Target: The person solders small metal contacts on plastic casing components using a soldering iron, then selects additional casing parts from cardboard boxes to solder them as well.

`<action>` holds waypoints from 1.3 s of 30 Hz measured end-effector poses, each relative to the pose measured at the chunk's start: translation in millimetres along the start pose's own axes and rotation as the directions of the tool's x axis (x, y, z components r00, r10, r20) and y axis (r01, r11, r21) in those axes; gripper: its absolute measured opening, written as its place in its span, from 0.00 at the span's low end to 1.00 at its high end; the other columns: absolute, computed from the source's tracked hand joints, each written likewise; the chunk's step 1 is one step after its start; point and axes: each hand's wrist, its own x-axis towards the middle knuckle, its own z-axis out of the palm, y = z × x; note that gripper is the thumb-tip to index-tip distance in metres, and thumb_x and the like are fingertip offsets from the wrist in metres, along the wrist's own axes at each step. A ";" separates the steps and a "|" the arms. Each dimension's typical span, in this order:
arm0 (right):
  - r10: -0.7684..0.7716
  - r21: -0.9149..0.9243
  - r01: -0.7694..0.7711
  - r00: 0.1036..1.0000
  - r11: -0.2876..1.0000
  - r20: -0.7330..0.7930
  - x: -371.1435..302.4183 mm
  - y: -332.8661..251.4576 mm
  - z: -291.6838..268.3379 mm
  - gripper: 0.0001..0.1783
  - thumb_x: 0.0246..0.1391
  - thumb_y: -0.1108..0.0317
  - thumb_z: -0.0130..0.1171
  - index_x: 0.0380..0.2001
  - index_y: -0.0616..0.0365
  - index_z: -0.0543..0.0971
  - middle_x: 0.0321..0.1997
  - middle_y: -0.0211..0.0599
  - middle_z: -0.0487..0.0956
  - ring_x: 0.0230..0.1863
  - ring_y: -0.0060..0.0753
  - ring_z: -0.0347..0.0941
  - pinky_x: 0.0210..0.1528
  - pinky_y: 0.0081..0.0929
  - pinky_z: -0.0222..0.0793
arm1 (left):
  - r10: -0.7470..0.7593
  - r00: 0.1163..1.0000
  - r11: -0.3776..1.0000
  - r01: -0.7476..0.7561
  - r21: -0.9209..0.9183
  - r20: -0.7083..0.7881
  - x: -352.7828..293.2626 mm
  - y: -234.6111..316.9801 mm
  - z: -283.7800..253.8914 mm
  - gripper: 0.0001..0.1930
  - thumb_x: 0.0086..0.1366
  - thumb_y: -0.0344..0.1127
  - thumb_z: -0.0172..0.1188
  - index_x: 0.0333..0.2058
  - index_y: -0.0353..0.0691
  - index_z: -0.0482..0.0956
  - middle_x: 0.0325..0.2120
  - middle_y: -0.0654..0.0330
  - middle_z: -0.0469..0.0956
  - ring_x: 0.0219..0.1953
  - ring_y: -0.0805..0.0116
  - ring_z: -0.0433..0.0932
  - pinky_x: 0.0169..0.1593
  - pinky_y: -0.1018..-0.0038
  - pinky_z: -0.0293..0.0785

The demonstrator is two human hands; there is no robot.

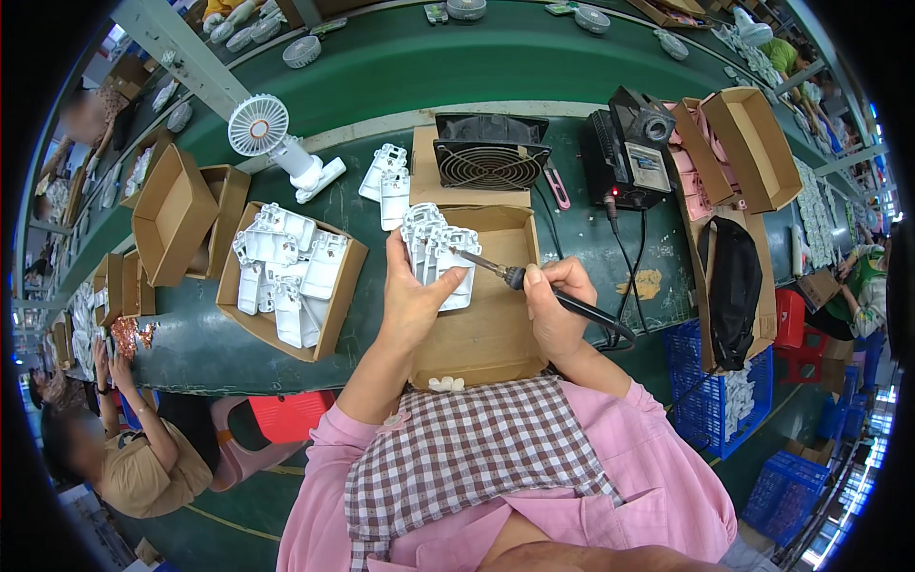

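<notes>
Stretching across the view, a dark green workbench (191, 353) lies in front of a green conveyor belt (400, 57) dotted with small white fans (302, 51). Directly before the person sits 1 shallow cardboard box (486, 334), its near floor bare. To its left, a second box (343, 296) is heaped with white plastic parts (310, 267). Beyond the shallow box stands 1 black square fan (491, 157) with a round grille; right of that is a black power unit (602, 157) showing a small red light. A white handheld fan (259, 126) leans at the left, behind the heaped box.

The left hand (412, 296) grips a cluster of white casings (446, 250), thumb across the front, holding them up over the left part of the shallow box. The right hand (562, 310) is closed around the handle of 1 soldering iron (515, 276), whose metal tip points left at the casings; whether it touches them, I cannot tell. Smallest, 1 pink cutter (558, 188) lies just beside the black square fan.
</notes>
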 end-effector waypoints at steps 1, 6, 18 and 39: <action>0.001 0.002 0.000 1.000 1.000 -0.011 -0.9 0.1 0.0 0.09 0.54 0.76 0.57 0.26 0.59 0.67 0.24 0.26 0.73 0.25 0.09 0.65 0.27 0.11 0.62 | -0.005 1.000 1.000 0.005 -0.007 0.007 0.0 -0.8 0.8 0.37 0.48 0.23 0.66 0.55 0.35 0.55 0.47 0.55 0.68 0.48 0.69 0.70 0.51 0.73 0.67; 0.009 -0.075 -0.012 0.999 0.997 -0.038 2.1 6.6 -1.5 0.09 0.53 0.76 0.59 0.25 0.59 0.68 0.22 0.25 0.71 0.25 0.10 0.65 0.26 0.13 0.61 | 0.005 1.000 0.996 -0.005 0.085 -0.004 6.1 -3.9 -1.7 0.33 0.47 0.20 0.65 0.52 0.37 0.60 0.44 0.58 0.70 0.47 0.70 0.70 0.51 0.74 0.67; -0.102 0.153 0.114 0.991 0.982 -0.088 9.2 6.8 -16.6 0.08 0.56 0.75 0.53 0.28 0.59 0.64 0.20 0.31 0.70 0.16 0.14 0.61 0.18 0.15 0.58 | -0.031 1.000 0.998 0.030 0.062 0.005 3.7 -3.1 11.1 0.35 0.49 0.22 0.68 0.55 0.37 0.60 0.44 0.59 0.73 0.44 0.71 0.74 0.48 0.76 0.70; -0.103 -0.131 0.102 0.995 0.986 -0.007 -1.2 7.9 -10.2 0.11 0.51 0.73 0.61 0.22 0.58 0.69 0.19 0.27 0.72 0.20 0.11 0.62 0.21 0.15 0.58 | 0.040 0.998 0.997 -0.036 0.064 -0.053 -1.1 1.4 3.1 0.24 0.60 0.26 0.56 0.53 0.32 0.59 0.45 0.56 0.70 0.45 0.73 0.71 0.48 0.77 0.68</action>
